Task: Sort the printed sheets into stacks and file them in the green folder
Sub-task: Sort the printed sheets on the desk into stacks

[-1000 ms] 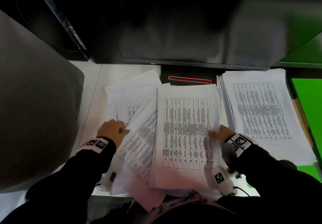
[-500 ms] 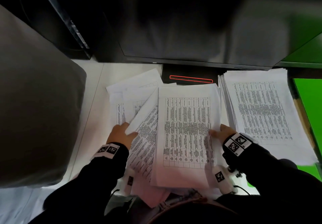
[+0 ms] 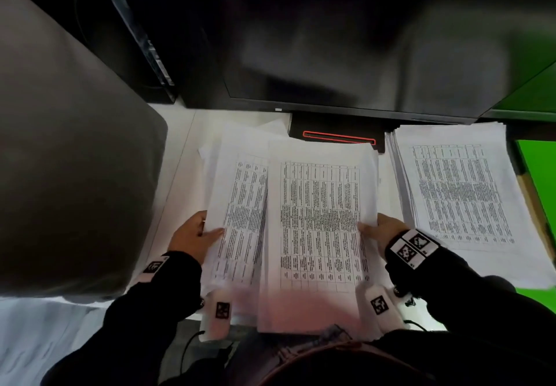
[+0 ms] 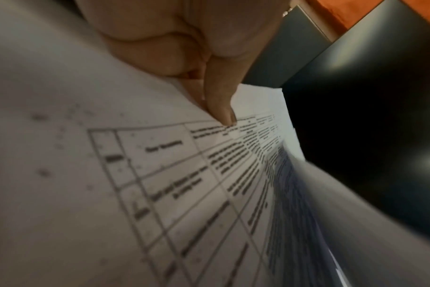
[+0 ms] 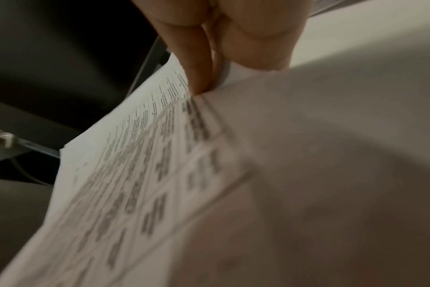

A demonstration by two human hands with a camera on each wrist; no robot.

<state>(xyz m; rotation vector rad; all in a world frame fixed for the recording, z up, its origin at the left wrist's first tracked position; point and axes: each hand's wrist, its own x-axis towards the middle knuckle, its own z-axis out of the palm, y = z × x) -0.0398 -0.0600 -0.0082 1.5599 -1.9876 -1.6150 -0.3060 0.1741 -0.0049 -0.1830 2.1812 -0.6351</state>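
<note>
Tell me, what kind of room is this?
Probably an office desk: a dark monitor stands over the white desk, with stacks of printed sheets and a green folder.

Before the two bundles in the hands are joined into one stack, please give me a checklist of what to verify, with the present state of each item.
1. Left hand grips the left bundle: ok.
2. Right hand grips the middle bundle: ok.
3. Edges of the two bundles aligned: not ok, the left one is angled and lies under the middle one.
4. Sorted stack on the right lies apart: ok.
5. Green folder open and ready: cannot tell.
</note>
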